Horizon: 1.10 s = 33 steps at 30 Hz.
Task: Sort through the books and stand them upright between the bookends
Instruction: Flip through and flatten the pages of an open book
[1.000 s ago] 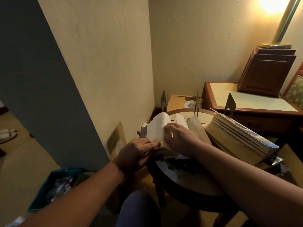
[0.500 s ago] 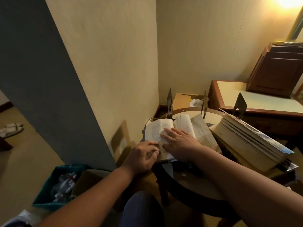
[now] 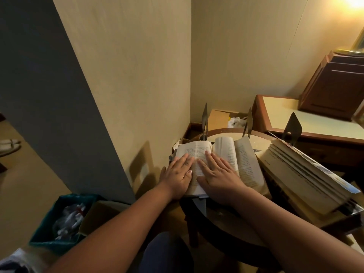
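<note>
Pressing flat on the open book (image 3: 220, 160), both hands, left (image 3: 178, 174) and right (image 3: 218, 174), fingers straight, gripping nothing; it lies just before the bookends (image 3: 204, 121), leaning books (image 3: 303, 174) right.

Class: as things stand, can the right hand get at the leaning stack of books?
Probably yes: the right hand lies flat on the open book, holding nothing, and the stack sits beside it, nothing between.
</note>
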### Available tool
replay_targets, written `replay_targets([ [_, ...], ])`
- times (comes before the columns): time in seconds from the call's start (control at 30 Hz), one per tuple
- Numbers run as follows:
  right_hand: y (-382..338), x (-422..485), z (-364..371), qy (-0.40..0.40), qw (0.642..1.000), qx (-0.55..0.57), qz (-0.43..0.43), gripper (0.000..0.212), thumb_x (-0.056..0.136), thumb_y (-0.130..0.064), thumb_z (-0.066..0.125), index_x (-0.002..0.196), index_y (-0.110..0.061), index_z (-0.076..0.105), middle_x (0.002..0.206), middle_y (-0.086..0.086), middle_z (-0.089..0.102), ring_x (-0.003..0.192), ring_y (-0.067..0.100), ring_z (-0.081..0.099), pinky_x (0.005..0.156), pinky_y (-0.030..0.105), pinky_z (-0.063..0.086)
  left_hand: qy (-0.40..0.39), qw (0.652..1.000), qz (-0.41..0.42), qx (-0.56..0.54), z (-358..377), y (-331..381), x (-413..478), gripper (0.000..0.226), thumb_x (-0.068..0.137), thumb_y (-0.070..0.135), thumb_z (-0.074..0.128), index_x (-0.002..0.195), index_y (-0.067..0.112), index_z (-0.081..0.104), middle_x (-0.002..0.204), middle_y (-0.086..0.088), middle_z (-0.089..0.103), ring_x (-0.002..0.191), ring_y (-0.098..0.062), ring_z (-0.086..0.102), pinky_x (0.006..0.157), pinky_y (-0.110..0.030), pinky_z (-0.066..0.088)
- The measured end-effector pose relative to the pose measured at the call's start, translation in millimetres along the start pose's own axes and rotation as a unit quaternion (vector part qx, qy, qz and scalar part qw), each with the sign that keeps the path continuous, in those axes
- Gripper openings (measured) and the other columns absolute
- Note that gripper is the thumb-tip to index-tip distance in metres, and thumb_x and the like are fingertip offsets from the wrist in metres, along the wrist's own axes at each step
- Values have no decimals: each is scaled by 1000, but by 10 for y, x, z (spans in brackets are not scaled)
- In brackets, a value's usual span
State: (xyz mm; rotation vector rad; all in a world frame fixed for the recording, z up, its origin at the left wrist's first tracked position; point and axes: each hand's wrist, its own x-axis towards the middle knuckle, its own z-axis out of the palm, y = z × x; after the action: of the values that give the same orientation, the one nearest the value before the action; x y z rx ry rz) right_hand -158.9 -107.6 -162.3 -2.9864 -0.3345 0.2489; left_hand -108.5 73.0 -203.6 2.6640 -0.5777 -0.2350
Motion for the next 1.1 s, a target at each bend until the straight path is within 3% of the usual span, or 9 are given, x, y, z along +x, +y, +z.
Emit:
replay_targets([
  [0.23, -22, 45, -26, -14, 1000, -24, -2, 66, 101, -61, 15, 158, -34, -3, 164, 1, -21, 149, 17, -23, 122, 41, -11, -35, 998, -50, -2, -82, -8, 356, 52, 104, 47, 14, 154, 44, -1, 164, 15, -10, 151, -16, -13, 119, -58, -3],
  [0.6, -2, 70, -20, -8, 1000, -26, 0, 67, 101, -62, 16, 158, -34, -3, 164, 1, -21, 148, 17, -24, 116, 36, -19, -55, 997, -44, 15, -136, -84, 886, 52, 102, 52, 12, 152, 49, -2, 165, 9, -9, 151, -23, -12, 117, -62, -5],
  [0.8, 21, 81, 4, -21, 999, -24, -13, 66, 100, -63, 17, 157, -38, -6, 163, -3, -23, 147, 15, -26, 121, 41, -14, -41, 998, 22, 41, -141, -220, 652, 54, 102, 54, 15, 152, 48, -5, 163, 13, -16, 148, -15, -22, 116, -61, -11],
  [0.97, 47, 77, -12, -21, 999, -27, -20, 66, 100, -63, 17, 157, -38, -4, 163, -4, -22, 148, 14, -25, 121, 40, -14, -71, 994, 45, 70, -175, -224, 249, 57, 102, 55, 15, 152, 46, -9, 162, 14, -21, 148, -19, -24, 117, -61, -8],
  [1.1, 52, 73, -18, -20, 999, -17, -20, 65, 100, -62, 19, 157, -39, -3, 164, -4, -20, 149, 14, -23, 122, 40, -12, -90, 992, 54, 75, -162, -213, -101, 65, 90, 65, 12, 148, 50, -13, 160, 16, -24, 148, -19, -23, 117, -62, -7],
])
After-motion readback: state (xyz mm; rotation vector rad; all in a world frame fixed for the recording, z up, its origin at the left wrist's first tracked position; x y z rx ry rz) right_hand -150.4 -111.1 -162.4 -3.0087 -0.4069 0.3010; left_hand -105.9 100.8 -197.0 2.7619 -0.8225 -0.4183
